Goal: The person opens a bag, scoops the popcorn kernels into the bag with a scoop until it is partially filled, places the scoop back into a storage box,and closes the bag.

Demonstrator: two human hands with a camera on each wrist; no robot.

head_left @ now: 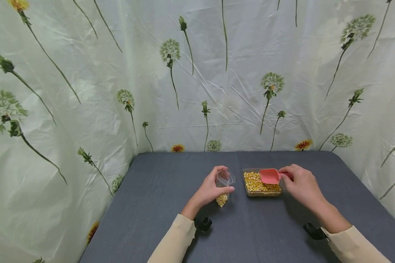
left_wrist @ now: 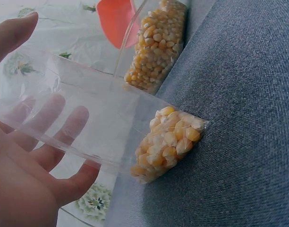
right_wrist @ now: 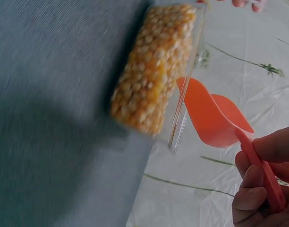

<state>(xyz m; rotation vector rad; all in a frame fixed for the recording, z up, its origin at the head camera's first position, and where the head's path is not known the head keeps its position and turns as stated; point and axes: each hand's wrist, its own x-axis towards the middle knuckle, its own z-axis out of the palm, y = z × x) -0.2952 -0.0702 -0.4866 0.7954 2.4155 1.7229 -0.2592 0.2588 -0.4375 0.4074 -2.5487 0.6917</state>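
Observation:
A clear plastic bag (left_wrist: pixel 111 113) is held upright in my left hand (head_left: pixel 205 190), thumb on one side and fingers round the other. Its mouth gapes, and corn kernels (left_wrist: pixel 168 142) fill the pointed bottom, which is at the tabletop. My right hand (head_left: pixel 302 185) grips the handle of a coral-red scoop (head_left: pixel 269 176). The scoop's bowl is over the right part of a clear rectangular container (head_left: pixel 262 191), its front tip at the rim in the right wrist view. Yellow corn kernels (head_left: pixel 252 180) lie inside that container; the inside of the scoop's bowl is hidden in the right wrist view.
The container stands on a dark grey cloth-covered table (head_left: pixel 151 204), just right of the bag. Behind the table hangs a pale curtain (head_left: pixel 237 91) with dandelion prints. Black straps (head_left: pixel 203 224) circle both wrists below beige sleeves.

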